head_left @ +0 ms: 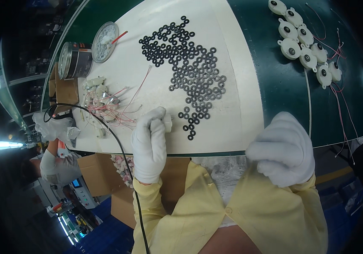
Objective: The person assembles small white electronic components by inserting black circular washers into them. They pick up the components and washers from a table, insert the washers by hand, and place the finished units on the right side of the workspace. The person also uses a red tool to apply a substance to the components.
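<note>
My left hand [150, 142], in a white glove, is closed at the near edge of the white sheet. A small white plastic motor housing [168, 123] shows at its fingertips, mostly hidden by the glove. My right hand [284, 150], also gloved, hovers over the table's front edge with its fingers curled in; whatever they may hold is out of sight. Many black rubber rings [194, 70] lie flat in a loose patch beyond my hands. Left of them sits a heap of small white motors [102, 99] with pink and red wires.
Several round white motors [290, 48] with wires stand on the green mat at far right. At far left are a tin can [74, 60] and a lid of white grease [105, 41] with a red stick. A black cable [124, 154] crosses by my left arm. Cardboard boxes [99, 173] stand below.
</note>
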Available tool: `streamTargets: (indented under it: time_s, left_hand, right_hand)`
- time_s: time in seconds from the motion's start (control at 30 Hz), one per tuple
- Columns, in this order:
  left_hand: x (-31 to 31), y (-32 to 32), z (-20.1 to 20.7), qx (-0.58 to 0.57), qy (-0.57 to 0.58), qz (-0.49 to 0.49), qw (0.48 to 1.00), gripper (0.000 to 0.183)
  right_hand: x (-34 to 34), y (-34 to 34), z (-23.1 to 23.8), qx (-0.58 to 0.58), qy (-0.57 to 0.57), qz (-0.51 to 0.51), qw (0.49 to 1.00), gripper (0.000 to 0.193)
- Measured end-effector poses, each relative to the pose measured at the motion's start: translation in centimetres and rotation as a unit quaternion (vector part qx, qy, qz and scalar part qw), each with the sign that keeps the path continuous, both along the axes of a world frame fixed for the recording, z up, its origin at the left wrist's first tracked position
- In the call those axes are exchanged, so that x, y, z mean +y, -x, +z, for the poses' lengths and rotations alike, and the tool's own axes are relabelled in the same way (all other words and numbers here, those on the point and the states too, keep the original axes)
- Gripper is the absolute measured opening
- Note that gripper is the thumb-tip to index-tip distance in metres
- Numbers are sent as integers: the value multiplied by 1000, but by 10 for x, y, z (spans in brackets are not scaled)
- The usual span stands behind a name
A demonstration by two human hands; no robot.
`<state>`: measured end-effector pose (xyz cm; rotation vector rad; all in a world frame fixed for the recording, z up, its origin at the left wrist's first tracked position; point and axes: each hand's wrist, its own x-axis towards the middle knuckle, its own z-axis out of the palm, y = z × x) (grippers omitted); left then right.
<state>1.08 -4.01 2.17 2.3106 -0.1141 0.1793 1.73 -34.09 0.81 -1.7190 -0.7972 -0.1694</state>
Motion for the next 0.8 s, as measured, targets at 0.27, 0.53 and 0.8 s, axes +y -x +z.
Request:
streamTargets:
  time_s: [0.27,0.53,0.8]
  left_hand:
    - [10,8,-1,-13,-167,-54,984,10]
    - [22,20,1,68,-16,-35,997,22]
    - [9,-33,5,-94,-121,-213,965,25]
  right_hand:
    - [0,-1,3,10,-4,10,1000,29]
    - [0,0,0,10,-9,11,1000,30]
    - [-1,-3,3,5,1,25,1000,28]
